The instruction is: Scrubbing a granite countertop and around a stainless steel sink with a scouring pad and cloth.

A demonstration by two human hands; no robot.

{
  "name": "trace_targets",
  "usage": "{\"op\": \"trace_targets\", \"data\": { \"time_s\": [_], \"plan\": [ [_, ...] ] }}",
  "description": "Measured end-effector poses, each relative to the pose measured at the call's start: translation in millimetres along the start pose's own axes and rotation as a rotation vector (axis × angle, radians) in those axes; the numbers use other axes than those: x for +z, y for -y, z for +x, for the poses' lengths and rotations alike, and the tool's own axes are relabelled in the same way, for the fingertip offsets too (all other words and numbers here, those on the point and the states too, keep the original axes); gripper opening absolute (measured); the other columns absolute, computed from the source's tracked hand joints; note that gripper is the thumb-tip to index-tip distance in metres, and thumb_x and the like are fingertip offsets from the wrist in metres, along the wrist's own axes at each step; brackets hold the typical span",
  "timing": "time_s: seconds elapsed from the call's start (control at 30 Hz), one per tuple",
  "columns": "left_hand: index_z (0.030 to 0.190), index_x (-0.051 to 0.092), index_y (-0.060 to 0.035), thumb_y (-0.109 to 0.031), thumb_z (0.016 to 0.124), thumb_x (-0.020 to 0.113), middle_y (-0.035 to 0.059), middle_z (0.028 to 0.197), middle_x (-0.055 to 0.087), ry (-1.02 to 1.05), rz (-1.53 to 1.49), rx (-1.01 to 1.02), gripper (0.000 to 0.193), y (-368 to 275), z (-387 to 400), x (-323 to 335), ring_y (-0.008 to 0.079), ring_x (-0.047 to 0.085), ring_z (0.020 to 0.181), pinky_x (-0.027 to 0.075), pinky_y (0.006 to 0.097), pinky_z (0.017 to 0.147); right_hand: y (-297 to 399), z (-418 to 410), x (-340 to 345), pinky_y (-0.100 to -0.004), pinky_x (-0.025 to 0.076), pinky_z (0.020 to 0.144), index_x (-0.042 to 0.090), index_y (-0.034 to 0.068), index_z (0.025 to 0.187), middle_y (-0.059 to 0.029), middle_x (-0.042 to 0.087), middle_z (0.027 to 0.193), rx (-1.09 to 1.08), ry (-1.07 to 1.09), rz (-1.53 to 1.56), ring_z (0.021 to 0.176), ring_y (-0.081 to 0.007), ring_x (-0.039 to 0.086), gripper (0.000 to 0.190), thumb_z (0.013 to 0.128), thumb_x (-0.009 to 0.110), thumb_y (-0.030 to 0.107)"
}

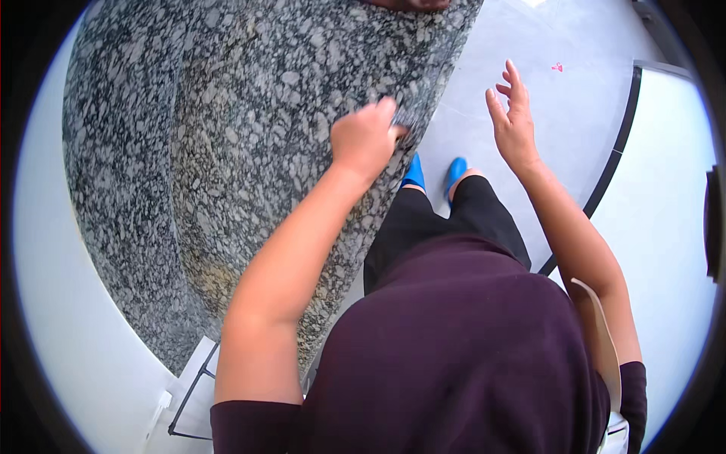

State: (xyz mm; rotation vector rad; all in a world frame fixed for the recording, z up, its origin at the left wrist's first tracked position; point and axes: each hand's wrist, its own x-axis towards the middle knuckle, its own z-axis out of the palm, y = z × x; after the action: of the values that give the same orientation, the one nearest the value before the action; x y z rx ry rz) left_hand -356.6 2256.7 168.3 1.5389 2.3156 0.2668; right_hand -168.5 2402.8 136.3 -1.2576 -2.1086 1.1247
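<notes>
My left hand point(363, 136) is over the front edge of a black-and-grey speckled granite countertop point(272, 130). Its fingers are curled inward and blurred, so whether something small is between them cannot be made out. My right hand point(515, 125) is raised over the grey floor point(567, 125), to the right of the counter and apart from it. The fingers on that side are spread, and the hand is bare of any object.
A dark reddish-brown object point(411, 4) is cut off at the top. White wall point(652, 187) with black baseboard point(615, 153) runs along the right. A small red mark point(557, 67) is on the floor. A black metal bar point(187, 400) shows lower left. Blue shoes point(455, 170) are below.
</notes>
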Motion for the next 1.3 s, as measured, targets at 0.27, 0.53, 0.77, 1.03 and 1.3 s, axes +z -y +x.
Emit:
{"op": "trace_targets", "data": {
  "time_s": [0.27, 0.53, 0.77, 1.03, 1.3],
  "plan": [
    [0.083, 0.049, -0.0089, -0.027, 0.075, 0.066, 0.0102, 0.078, 0.061, 0.247, 0.041, -0.434, 0.026, 20, -100, -12, 0.0340, 0.060, 0.067, 0.045, 0.0441, 0.056, -75, 24, -43, -0.0369, 0.041, 0.095, 0.031, 0.010, 0.140, -0.0158, 0.042, 0.131, 0.075, 0.142, -0.088, 0.112, -0.0269, 0.051, 0.059, 0.088, 0.058, 0.019],
    [0.083, 0.051, -0.0073, -0.030, 0.074, 0.068, 0.0133, 0.079, 0.062, 0.009, -0.026, -0.497, 0.030, -31, 53, -8, 0.0364, 0.059, 0.073, 0.044, 0.0462, 0.060, -69, 126, -90, -0.0405, 0.036, 0.100, 0.037, 0.009, 0.137, -0.0199, 0.043, 0.132, -0.221, 0.174, -0.210, 0.121, -0.0341, 0.043, 0.058, 0.084, 0.061, 0.015],
    [0.078, 0.049, -0.0067, -0.031, 0.068, 0.074, 0.0134, 0.068, 0.059, -0.064, -0.078, -0.791, 0.036, -38, 25, 0, 0.0355, 0.056, 0.064, 0.042, 0.0437, 0.057, 16, 210, -74, -0.0452, 0.032, 0.103, 0.046, 0.011, 0.127, -0.0120, 0.044, 0.129, -0.789, 0.295, -0.159, 0.121, -0.0304, 0.042, 0.060, 0.070, 0.065, 0.009],
    [0.075, 0.048, -0.0069, -0.031, 0.071, 0.071, 0.0157, 0.063, 0.057, -0.191, -0.070, -0.996, 0.034, 7, 89, -22, 0.0370, 0.055, 0.060, 0.042, 0.0441, 0.055, 35, 247, -29, -0.0518, 0.019, 0.109, 0.053, 0.016, 0.119, -0.0069, 0.046, 0.129, -1.049, 0.717, -0.256, 0.129, -0.0243, 0.035, 0.047, 0.074, 0.065, 0.020],
    [0.084, 0.053, -0.0066, -0.037, 0.075, 0.068, 0.0173, 0.077, 0.064, -0.300, 0.041, -1.058, 0.035, 133, 276, -93, 0.0391, 0.061, 0.077, 0.045, 0.0480, 0.064, 22, 357, -69, -0.0514, 0.024, 0.108, 0.054, 0.013, 0.117, -0.0077, 0.051, 0.124, -1.076, 0.875, -0.258, 0.123, -0.0264, 0.042, 0.044, 0.075, 0.064, 0.014]
  ]
}}
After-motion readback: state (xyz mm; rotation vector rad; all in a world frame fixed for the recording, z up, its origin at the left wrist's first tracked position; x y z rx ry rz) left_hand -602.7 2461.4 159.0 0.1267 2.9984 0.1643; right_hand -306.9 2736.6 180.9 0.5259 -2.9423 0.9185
